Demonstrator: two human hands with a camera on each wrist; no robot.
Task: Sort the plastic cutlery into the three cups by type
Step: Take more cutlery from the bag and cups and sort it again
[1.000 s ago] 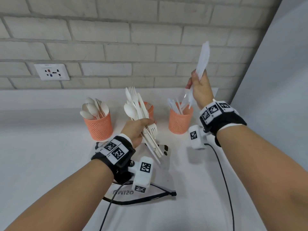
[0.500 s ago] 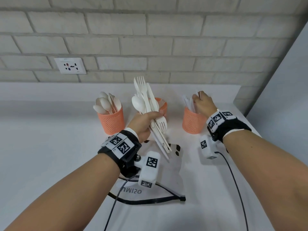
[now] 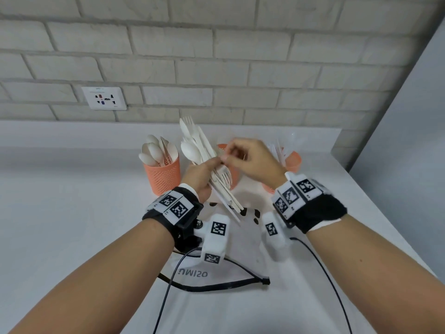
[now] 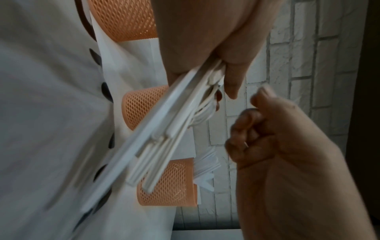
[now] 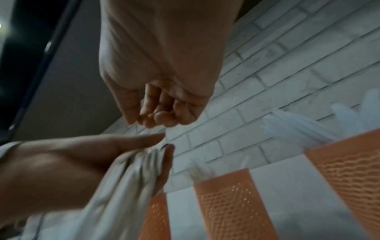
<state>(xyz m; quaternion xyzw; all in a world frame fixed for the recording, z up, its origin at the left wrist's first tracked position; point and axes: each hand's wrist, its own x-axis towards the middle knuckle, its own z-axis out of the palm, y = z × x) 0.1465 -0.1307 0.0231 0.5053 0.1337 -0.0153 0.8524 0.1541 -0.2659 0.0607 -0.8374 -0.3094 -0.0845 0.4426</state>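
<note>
My left hand (image 3: pixel 207 172) grips a bundle of white plastic cutlery (image 3: pixel 199 150), forks, spoons and knives mixed, held upright over the middle orange mesh cup (image 3: pixel 234 179). My right hand (image 3: pixel 248 157) hovers at the bundle with curled fingers and holds nothing; the left wrist view shows a small gap between it (image 4: pixel 257 126) and the bundle (image 4: pixel 164 129). The left cup (image 3: pixel 163 174) holds spoons. The right cup (image 3: pixel 292 160) holds knives. The middle cup is mostly hidden behind my hands.
The cups stand in a row near the brick wall, with a wall socket (image 3: pixel 103 97) to the left. A white bag with a black strap (image 3: pixel 216 276) lies on the counter under my wrists. A grey panel (image 3: pixel 409 141) closes the right side.
My right hand lowered a knife into the right cup, let it go, and has moved left to the bundle, empty. The left hand stayed on the bundle.
</note>
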